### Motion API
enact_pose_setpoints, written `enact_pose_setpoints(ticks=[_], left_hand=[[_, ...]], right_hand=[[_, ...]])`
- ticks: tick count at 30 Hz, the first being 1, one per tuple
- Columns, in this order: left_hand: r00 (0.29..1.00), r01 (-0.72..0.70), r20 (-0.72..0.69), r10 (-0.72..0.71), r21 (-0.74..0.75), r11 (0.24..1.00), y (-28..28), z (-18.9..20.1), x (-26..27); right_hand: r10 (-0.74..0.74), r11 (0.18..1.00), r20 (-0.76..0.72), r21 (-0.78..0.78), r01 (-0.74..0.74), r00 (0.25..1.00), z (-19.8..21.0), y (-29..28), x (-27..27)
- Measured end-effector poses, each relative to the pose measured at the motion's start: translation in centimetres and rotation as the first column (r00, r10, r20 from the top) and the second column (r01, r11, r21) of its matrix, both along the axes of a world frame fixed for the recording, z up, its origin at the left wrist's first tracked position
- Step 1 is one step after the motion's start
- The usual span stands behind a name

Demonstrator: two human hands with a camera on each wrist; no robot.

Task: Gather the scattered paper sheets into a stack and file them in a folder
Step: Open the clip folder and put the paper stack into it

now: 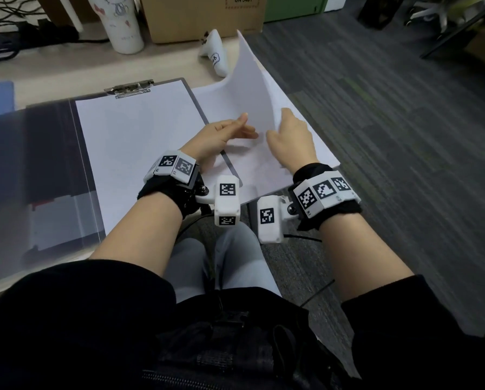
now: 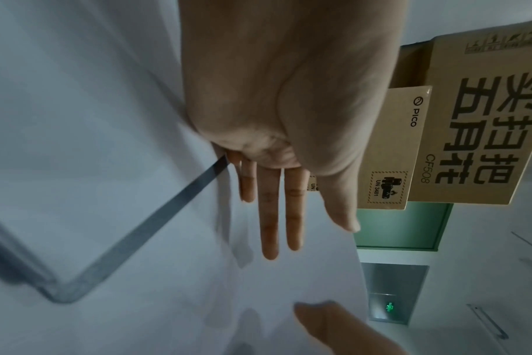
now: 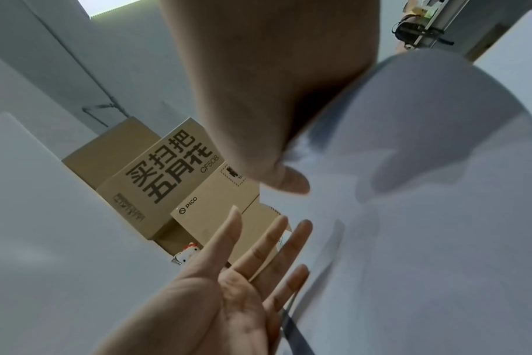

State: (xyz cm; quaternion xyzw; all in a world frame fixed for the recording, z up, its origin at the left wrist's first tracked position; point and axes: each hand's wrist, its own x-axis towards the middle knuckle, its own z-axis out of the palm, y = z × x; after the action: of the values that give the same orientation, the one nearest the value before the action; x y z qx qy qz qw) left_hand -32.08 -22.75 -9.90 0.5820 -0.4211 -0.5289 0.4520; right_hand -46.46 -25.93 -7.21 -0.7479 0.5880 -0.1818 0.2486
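Right of centre in the head view, a loose white paper sheet (image 1: 259,88) curls upward, its far corner lifted toward the top of the frame. Its near part lies over more white sheets (image 1: 297,153) beside an open grey clip folder (image 1: 196,108) already holding a sheet. The right hand (image 1: 292,136) seems to pinch the curled sheet's edge, though its fingers are hidden. The left hand (image 1: 221,133) hovers with straight fingers, holding nothing. Upper centre stands a brown cardboard box (image 1: 202,15).

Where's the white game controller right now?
In the head view, the white game controller lies at the far edge of the desk, right of the white tumbler and just left of the curled sheet's raised corner.
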Motion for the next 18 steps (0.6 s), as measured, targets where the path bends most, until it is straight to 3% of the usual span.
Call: enact_pose_setpoints(ticks=[6,13,18], left_hand=[[0.997,-0.066,-0.036,0.064,-0.056,0.996,0.3,-0.5,0.3],[0.950,-0.312,-0.040,0.310,-0.062,0.948,0.4,0.0,1.0],[0.910,-0.413,-0.066,0.410,-0.041,0.910,1.6,0.3,3.2]], right_hand=[[-0.129,0.968,0.050,-0.212,0.137,0.990,1.0,0.5,-0.5],[-0.177,0.880,0.162,-0.417,0.230,0.971,3.9,1.4,-0.3],[-0.037,0.783,0.482,-0.530,0.325,0.875,6.1,2.2,0.6]])
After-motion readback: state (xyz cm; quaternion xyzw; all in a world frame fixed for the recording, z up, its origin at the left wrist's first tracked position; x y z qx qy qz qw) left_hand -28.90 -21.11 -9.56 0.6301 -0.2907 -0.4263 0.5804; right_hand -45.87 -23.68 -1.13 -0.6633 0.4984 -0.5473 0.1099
